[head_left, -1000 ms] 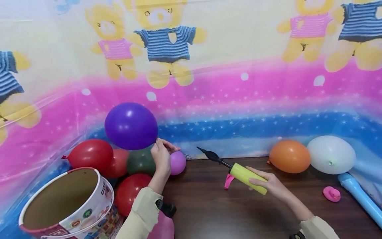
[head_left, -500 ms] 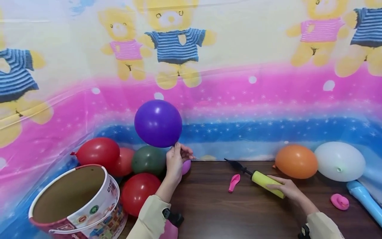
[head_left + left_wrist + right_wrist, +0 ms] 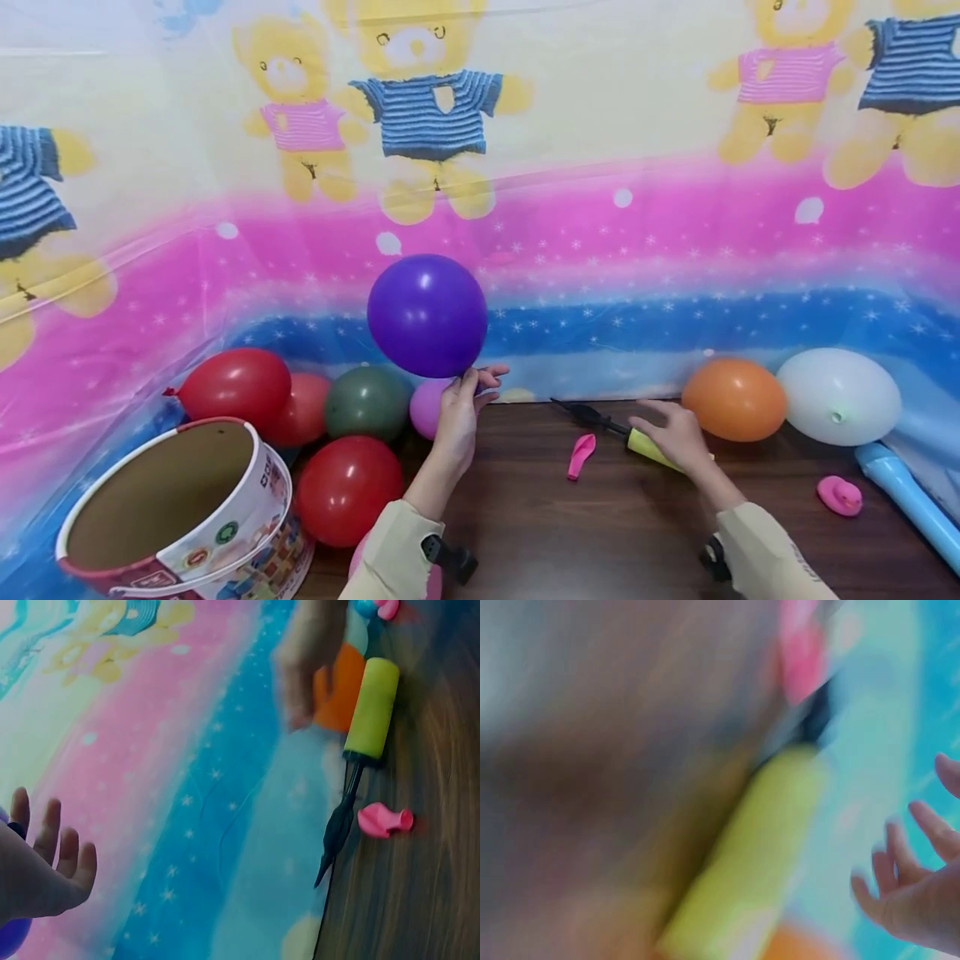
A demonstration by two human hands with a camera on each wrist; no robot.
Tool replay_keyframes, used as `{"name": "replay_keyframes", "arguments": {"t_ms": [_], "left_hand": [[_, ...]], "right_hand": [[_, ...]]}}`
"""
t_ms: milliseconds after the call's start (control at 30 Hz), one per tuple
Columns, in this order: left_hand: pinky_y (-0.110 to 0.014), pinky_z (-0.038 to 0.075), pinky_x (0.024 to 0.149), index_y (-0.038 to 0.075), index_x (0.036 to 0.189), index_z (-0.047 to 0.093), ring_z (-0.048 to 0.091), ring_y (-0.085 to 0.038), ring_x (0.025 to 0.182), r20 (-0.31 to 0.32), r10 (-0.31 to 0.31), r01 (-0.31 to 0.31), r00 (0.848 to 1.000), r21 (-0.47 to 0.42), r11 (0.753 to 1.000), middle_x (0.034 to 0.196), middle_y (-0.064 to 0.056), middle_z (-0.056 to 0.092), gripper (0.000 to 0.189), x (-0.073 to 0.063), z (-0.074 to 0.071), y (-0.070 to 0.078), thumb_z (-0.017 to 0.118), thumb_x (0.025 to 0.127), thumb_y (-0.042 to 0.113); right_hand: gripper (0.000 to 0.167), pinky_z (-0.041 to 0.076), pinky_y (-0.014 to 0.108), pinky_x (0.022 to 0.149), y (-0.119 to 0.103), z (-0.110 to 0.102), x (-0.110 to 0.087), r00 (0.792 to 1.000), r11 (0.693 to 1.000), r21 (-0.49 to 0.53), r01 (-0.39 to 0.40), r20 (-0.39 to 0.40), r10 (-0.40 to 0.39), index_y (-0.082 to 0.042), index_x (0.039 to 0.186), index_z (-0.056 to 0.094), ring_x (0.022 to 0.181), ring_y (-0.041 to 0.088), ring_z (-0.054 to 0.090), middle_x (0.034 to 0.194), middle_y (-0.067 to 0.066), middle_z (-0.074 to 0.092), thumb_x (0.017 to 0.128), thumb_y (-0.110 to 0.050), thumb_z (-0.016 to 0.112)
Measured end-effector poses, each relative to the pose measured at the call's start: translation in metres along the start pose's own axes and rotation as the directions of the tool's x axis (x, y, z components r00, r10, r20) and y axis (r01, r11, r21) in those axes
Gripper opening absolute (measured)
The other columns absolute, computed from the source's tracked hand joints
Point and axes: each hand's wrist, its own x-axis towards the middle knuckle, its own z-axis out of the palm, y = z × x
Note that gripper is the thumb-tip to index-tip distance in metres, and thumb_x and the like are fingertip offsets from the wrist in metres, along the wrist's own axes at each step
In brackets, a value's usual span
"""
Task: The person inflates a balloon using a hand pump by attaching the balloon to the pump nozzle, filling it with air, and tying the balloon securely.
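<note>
Pinching the purple balloon is my left hand. Empty, fingers loose, my right hand hovers near the yellow pump.

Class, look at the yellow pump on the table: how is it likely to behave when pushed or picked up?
The yellow pump would probably roll if nudged sideways, since its barrel looks round. Its black nozzle narrows to a point, so it may swing in a curve. The straight, undented barrel suggests it would feel stiff when lifted.
</note>
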Motion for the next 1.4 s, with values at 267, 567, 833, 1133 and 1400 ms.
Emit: {"name": "replay_keyframes", "arguments": {"t_ms": [267, 567, 833, 1133, 1400], "left_hand": [[-0.048, 0.033, 0.111, 0.018, 0.08, 0.063, 0.044, -0.028, 0.136, 0.095, -0.056, 0.064, 0.994, -0.084, 0.994, 0.141, -0.024, 0.052, 0.043, -0.004, 0.023, -0.006, 0.03, 0.108, 0.017], [-0.043, 0.015, 0.124, 0.019, 0.076, 0.067, 0.025, -0.026, 0.15, 0.067, -0.09, 0.105, 0.994, -0.273, 0.956, 0.149, -0.017, 0.047, 0.045, 0.0, 0.041, -0.008, 0.034, 0.107, 0.024], [-0.04, 0.017, 0.124, 0.02, 0.086, 0.071, 0.028, -0.022, 0.149, 0.089, -0.082, 0.107, 0.993, -0.328, 0.939, 0.148, -0.011, 0.05, 0.049, 0.001, 0.042, -0.006, 0.028, 0.108, 0.024], [-0.021, 0.048, 0.077, 0.015, 0.069, 0.051, 0.056, -0.009, 0.076, -0.013, -0.135, 0.124, 0.991, -0.32, 0.939, 0.074, 0.006, 0.058, 0.044, 0.013, 0.024, -0.004, 0.03, 0.107, 0.022], [-0.026, 0.048, 0.075, 0.013, 0.07, 0.057, 0.051, -0.01, 0.071, -0.068, -0.195, 0.17, 0.978, -0.265, 0.949, 0.071, 0.006, 0.059, 0.044, 0.033, -0.02, -0.005, 0.033, 0.107, 0.019]], "right_hand": [[0.033, 0.049, 0.024, 0.063, -0.145, 0.042, -0.01, 0.983, 0.888, 0.449, 0.1, 0.092, -0.157, 0.001, 0.122, 0.057, 0.075, 0.011, 0.056, 0.097, 0.014, 0.063, 0.101, -0.023, 0.053], [0.043, 0.052, 0.037, 0.089, -0.199, 0.075, -0.011, 0.996, 0.861, 0.5, 0.089, -0.065, -0.065, -0.003, 0.12, 0.061, 0.104, 0.024, 0.063, 0.114, 0.016, 0.067, 0.104, -0.039, 0.043], [0.045, 0.043, 0.038, 0.109, -0.204, 0.077, -0.009, 0.998, 0.642, 0.764, -0.066, 0.038, 0.057, -0.002, 0.131, 0.056, 0.126, 0.023, 0.054, 0.132, 0.017, 0.06, 0.105, -0.035, 0.043], [0.026, 0.032, 0.02, 0.057, -0.198, 0.076, -0.022, 0.996, 0.694, 0.72, -0.001, 0.061, -0.062, 0.0, 0.081, 0.05, 0.061, 0.006, 0.037, 0.069, -0.005, 0.039, 0.101, -0.016, 0.052], [0.027, 0.028, 0.019, 0.049, -0.179, 0.07, -0.061, 0.963, 0.835, 0.521, 0.178, 0.082, -0.256, -0.004, 0.078, 0.053, 0.052, 0.002, 0.031, 0.063, -0.002, 0.035, 0.101, -0.019, 0.053]]}}
